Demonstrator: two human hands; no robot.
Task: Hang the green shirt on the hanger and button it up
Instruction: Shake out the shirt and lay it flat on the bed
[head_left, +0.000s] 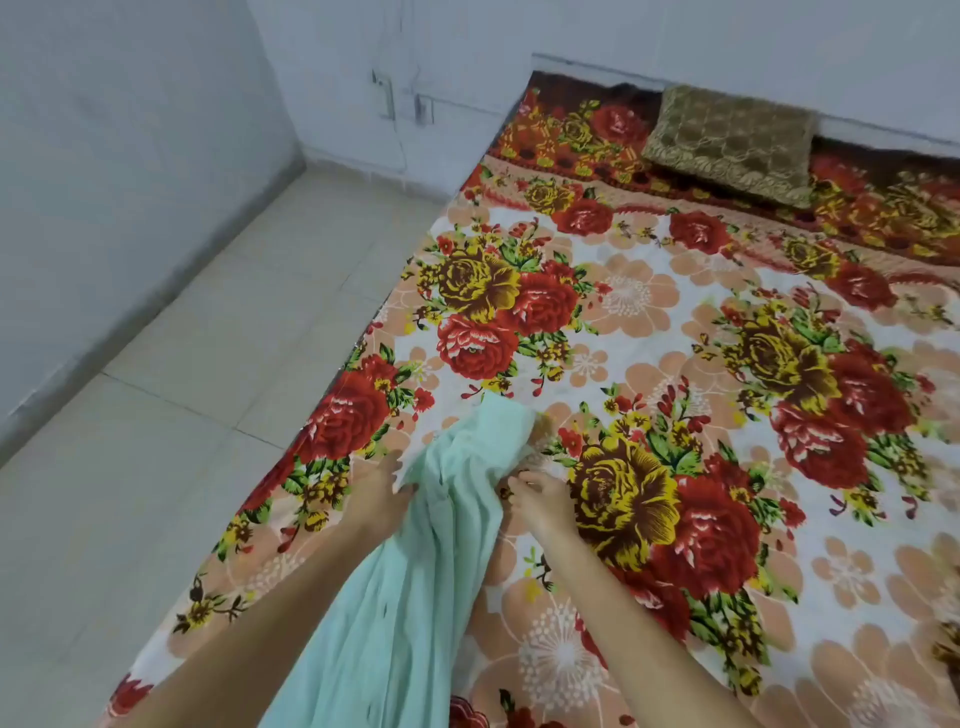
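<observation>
both hands, left hand (382, 488) & right hand (537, 496), grip green shirt (415, 571) on floral bedsheet (649, 338), gold cushion (732, 143) far off.

Floral bedsheet (675, 322) covers bed; gold quilted cushion (732, 140) at bed's far edge by wall; pale tiled floor (182, 389) beside left edge.

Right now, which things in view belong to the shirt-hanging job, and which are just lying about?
Job:
- green shirt, bunched on the bed
- left hand and right hand, each gripping the shirt's edges
- no hanger in view

Lying about:
- floral bedsheet
- gold cushion at the bed's head
- wall socket
</observation>
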